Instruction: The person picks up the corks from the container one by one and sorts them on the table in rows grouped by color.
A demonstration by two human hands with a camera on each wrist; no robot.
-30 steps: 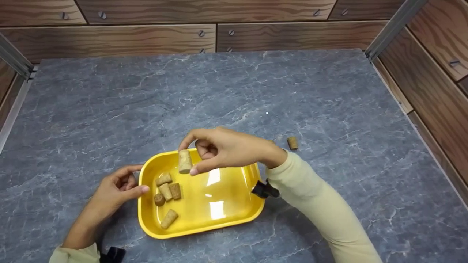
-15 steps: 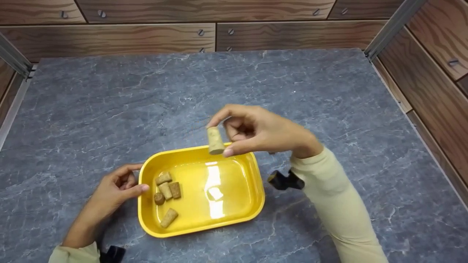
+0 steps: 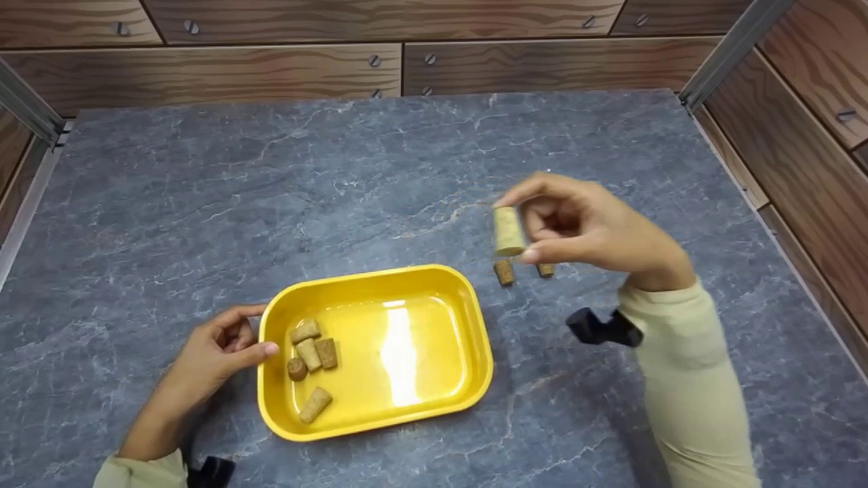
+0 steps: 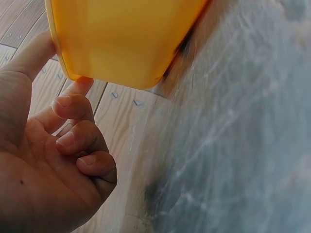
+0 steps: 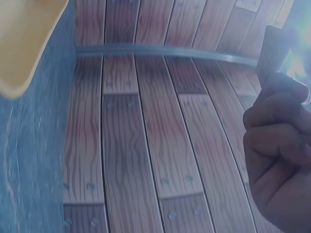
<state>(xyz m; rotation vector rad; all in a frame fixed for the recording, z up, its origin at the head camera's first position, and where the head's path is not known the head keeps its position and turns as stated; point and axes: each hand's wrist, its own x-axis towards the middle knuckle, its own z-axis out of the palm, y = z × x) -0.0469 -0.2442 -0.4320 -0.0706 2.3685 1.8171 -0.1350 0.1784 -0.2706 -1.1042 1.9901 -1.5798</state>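
Note:
Between thumb and index finger my right hand pinches a pale cork, held in the air to the right of the yellow tray. The right wrist view shows the same cork as a dark shape above the curled fingers. At the tray's left end, my left hand grips the rim, thumb on the inner side and index finger outside. In the left wrist view its other fingers are curled below the tray wall. Several corks lie inside the tray's left part.
Two brown corks, a nearer one and one partly hidden by the right hand, are on the marbled grey table right of the tray. Wood-patterned panels border the table's back and sides. Black camera mounts sit at both wrists.
My right hand has moved from over the tray to the right and away from me, with the pale cork still pinched. The left hand and the tray stay in place.

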